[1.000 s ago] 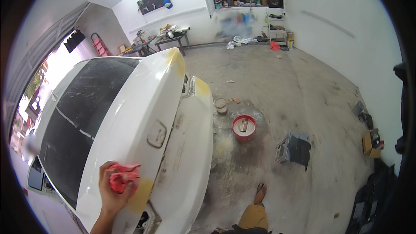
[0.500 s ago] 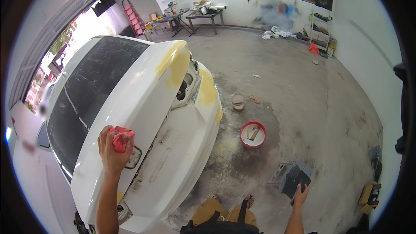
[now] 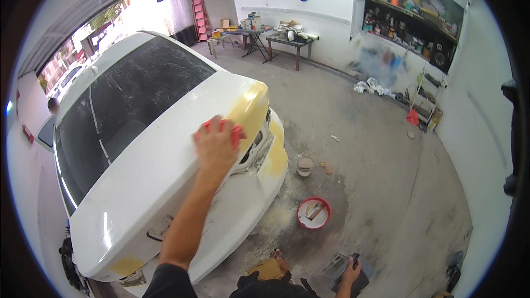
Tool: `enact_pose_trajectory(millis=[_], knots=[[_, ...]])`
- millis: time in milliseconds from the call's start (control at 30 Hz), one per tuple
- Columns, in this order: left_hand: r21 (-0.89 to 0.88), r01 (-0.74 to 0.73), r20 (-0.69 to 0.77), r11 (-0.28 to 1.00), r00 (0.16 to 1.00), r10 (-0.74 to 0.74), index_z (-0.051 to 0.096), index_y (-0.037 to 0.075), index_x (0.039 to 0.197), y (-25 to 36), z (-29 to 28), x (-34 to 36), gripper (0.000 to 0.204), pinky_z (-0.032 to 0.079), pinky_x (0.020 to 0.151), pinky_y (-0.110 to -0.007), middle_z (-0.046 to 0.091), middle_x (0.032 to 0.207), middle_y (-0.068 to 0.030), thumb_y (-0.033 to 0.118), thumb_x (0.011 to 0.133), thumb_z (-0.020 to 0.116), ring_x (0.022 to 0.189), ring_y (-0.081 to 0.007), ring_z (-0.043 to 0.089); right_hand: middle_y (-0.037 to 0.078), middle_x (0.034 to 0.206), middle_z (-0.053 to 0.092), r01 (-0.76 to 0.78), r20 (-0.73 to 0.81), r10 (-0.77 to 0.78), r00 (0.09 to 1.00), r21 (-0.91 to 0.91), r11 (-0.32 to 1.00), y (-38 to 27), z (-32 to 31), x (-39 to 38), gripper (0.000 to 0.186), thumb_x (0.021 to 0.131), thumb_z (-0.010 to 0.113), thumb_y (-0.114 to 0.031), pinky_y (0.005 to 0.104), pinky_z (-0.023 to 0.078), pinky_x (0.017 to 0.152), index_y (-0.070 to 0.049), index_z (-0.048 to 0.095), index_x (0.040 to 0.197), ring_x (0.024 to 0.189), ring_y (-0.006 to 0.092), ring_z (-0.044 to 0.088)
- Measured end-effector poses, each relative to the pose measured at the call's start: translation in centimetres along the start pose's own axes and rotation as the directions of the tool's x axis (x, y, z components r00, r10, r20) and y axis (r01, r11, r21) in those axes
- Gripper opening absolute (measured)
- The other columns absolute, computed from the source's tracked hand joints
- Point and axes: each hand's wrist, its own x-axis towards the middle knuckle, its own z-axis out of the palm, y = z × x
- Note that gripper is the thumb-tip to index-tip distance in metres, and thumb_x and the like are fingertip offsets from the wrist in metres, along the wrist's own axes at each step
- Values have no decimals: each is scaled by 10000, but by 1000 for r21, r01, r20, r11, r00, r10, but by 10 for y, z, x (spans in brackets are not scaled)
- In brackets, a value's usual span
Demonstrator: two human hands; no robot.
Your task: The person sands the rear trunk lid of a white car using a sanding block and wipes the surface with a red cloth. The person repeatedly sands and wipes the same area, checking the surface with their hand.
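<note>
My left hand (image 3: 215,149) grips a crumpled red cloth (image 3: 236,134) on the white car's trunk lid (image 3: 143,171), just beside a yellow patch (image 3: 248,102) at its right corner. A second yellow patch (image 3: 276,157) is on the body below the open tail-lamp recess. Low at the right, my right hand (image 3: 349,276) is closed round a black object (image 3: 355,260) that I cannot make out clearly, over a grey step stool (image 3: 328,267) on the floor.
A red bucket (image 3: 326,215) of pale liquid and a smaller tub (image 3: 305,166) stand beside the bumper. Cluttered tables (image 3: 290,44), a pink stepladder (image 3: 200,16) and shelves of cans (image 3: 408,11) line the back. A blurred person (image 3: 53,106) is beyond the car.
My left hand and cloth have moved forward and right along the lid toward the corner patch. My right hand has come into view holding the black object. The view has turned left.
</note>
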Motion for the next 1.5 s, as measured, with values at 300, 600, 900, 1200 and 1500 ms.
enact_pose_trajectory(millis=[300, 600, 900, 1200, 1500], knots=[[163, 131, 359, 978, 915, -182, 615, 171, 1366, 81, 173, 201, 437, 394, 1018, -753, 533, 1399, -143, 267, 940, 638, 1295, -486, 508, 196, 1220, 695, 41, -167, -43, 985, -20, 999, -76, -34, 1, 590, 914, 752, -429, 437, 486, 1011, 27, 649, 1273, 1131, 341, 640], [70, 161, 299, 985, 938, -174, 605, 157, 1337, 83, 224, 235, 426, 401, 1008, -737, 538, 1376, -135, 276, 931, 647, 1255, -470, 546, 244, 1296, 666, -151, -344, 74, 936, -201, 968, -43, -138, -100, 467, 961, 702, -244, 423, 485, 1049, 55, 636, 1314, 1185, 349, 634], [-42, 129, 173, 991, 978, -120, 589, 153, 1292, 18, 35, 61, 571, 494, 960, -621, 564, 1312, -111, 378, 813, 804, 1207, -379, 608, 223, 1182, 710, -250, -251, 213, 944, -127, 960, 112, -217, -76, 547, 974, 671, -425, 447, 540, 866, 47, 677, 1251, 992, 348, 674], [-194, 278, 102, 941, 960, -262, 613, 37, 1221, -132, -184, -179, 591, 537, 937, -389, 657, 1173, -162, 277, 706, 775, 1077, -312, 671, 232, 1254, 667, 21, -15, -27, 1000, -336, 942, 191, -218, 18, 605, 894, 773, -381, 452, 486, 1003, 18, 613, 1320, 1137, 371, 647], [-490, 544, 247, 682, 836, -490, 596, 2, 1330, -343, -267, -306, 540, 504, 998, -322, 714, 1214, -108, 160, 821, 680, 1125, -205, 669, 247, 1280, 642, 18, -11, -23, 1000, -362, 932, 233, -235, -31, 625, 868, 780, -406, 467, 481, 1023, -12, 619, 1327, 1176, 403, 626]])
